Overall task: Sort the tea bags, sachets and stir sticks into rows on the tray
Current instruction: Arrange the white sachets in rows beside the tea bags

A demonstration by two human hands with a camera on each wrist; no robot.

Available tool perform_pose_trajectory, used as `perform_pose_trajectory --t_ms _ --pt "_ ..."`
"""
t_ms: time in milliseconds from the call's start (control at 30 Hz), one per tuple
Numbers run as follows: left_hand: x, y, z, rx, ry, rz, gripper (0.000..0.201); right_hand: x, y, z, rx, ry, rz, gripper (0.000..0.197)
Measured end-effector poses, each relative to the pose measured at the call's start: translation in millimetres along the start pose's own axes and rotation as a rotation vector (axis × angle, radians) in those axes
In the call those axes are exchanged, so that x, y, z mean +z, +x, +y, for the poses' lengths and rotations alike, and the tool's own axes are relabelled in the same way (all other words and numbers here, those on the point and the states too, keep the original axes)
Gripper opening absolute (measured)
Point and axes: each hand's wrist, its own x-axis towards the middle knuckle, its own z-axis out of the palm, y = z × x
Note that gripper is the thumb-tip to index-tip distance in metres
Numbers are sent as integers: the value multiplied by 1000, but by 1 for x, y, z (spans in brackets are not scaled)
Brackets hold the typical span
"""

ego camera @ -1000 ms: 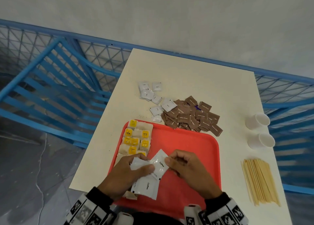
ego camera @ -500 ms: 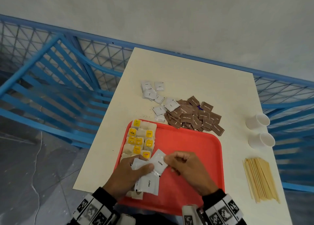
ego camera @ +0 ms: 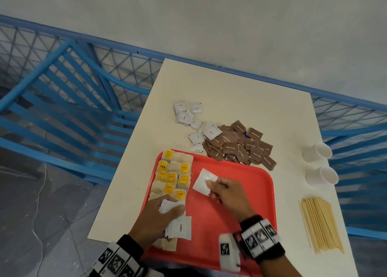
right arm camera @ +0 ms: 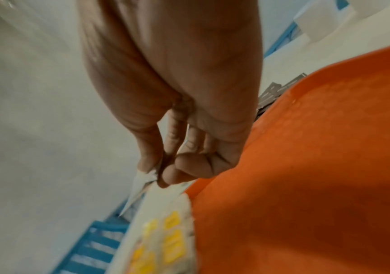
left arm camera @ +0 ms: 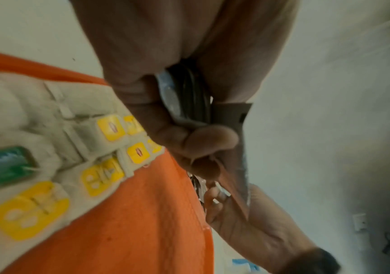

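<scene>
A red tray [ego camera: 247, 176] lies at the table's near edge, with tea bags [ego camera: 173, 172] bearing yellow tags lined along its left side. My right hand [ego camera: 211, 187] pinches one white sachet [ego camera: 202, 181] above the tray's middle, just right of the tea bags. My left hand [ego camera: 167, 209] grips a small stack of white coffee sachets [ego camera: 180, 227] at the tray's near left. In the right wrist view the thumb and fingers [right arm camera: 165, 172] pinch the sachet's [right arm camera: 140, 185] corner. In the left wrist view the fingers [left arm camera: 203, 140] curl round the stack over the tea bags [left arm camera: 100, 139].
Loose white sachets [ego camera: 188, 115] and a heap of brown sachets [ego camera: 240, 144] lie on the table beyond the tray. Two white paper cups [ego camera: 318, 153] stand at the right, and a bundle of wooden stir sticks [ego camera: 320, 224] lies near them. A blue railing [ego camera: 73, 109] borders the table.
My right hand has pulled one white sachet off the stack and carried it forward over the tray. My left hand stays at the near left with the remaining sachets.
</scene>
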Motion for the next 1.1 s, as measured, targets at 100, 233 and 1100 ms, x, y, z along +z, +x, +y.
perform_pose_trajectory --t_ms 100,233,1100 --pt "-18 -9 -2 -14 -12 42 67 -6 56 15 18 -244 65 31" --pt "-31 -22 3 -21 -34 58 55 3 101 22 28 -380 50 34" --pt "-36 -11 10 6 11 96 22 37 99 25 -4 -424 303 25"
